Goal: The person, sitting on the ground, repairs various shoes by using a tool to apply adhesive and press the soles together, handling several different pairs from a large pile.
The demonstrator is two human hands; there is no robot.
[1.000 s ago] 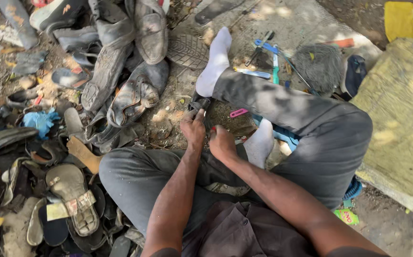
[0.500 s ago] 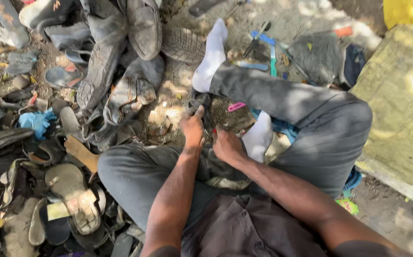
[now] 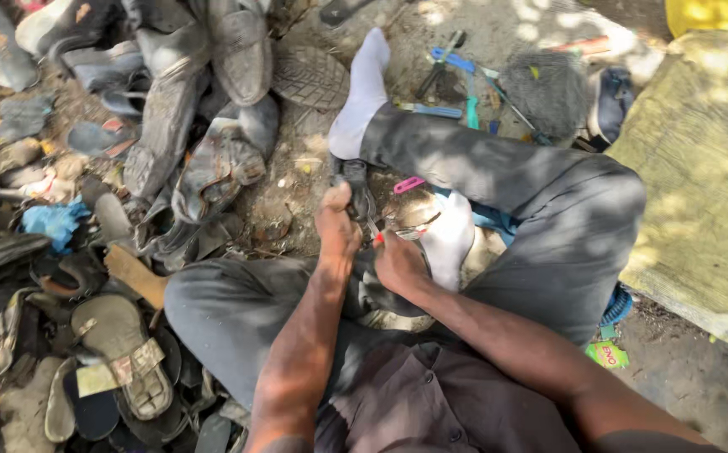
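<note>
I sit on the ground with my legs folded, in grey trousers (image 3: pixel 548 210) and white socks (image 3: pixel 362 101). A worn dark shoe (image 3: pixel 381 306) lies in my lap between my knees. My left hand (image 3: pixel 336 228) grips the shoe's dark upper part (image 3: pixel 354 180) and holds it up. Just to its right, my right hand (image 3: pixel 397 262) is closed on a small tool with a red end (image 3: pixel 377 238), pressed against the shoe. What the tool's tip touches is hidden by my fingers.
A heap of old shoes, sandals and soles (image 3: pixel 121 369) lies to my left and ahead (image 3: pixel 213 159). Blue-handled tools (image 3: pixel 456 63) and a grey cap (image 3: pixel 548 88) lie beyond my knee. A pink clip (image 3: pixel 408 184) rests by my sock. A yellowish sack (image 3: pixel 699 176) covers the right.
Both hands stay on the shoe in nearly the same place. The view has shifted slightly downward.
</note>
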